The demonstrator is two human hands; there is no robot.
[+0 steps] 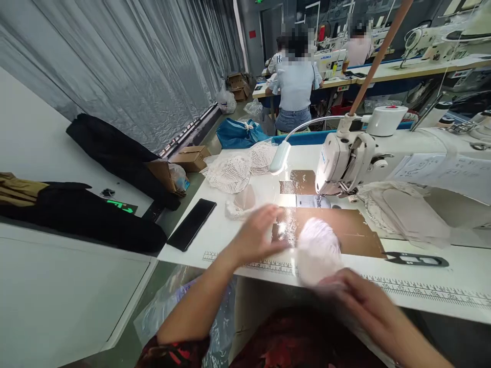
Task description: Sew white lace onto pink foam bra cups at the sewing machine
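My left hand [259, 235] is over the table with its fingers stretched out and nothing in them, left of a pale, cup-shaped fabric piece [318, 260]. Near the table's front edge, my right hand [356, 299] is closed on the lower end of that piece, which is blurred by motion. Its upper part, a lilac-white gathered bulge [319, 235], lies over a brown plate [356, 230]. Behind it stands the white sewing machine [341, 158], its needle area lit by a small lamp [281, 157]. A sheer pale piece [243, 200] lies beyond my left hand.
White lace pieces [230, 171] lie at the table's back left, near a black phone [192, 224]. Thread snips [416, 259] rest at the right; stacked pale fabric [412, 214] sits under the machine arm. A printed ruler [422, 292] runs along the front edge. Other people work farther back.
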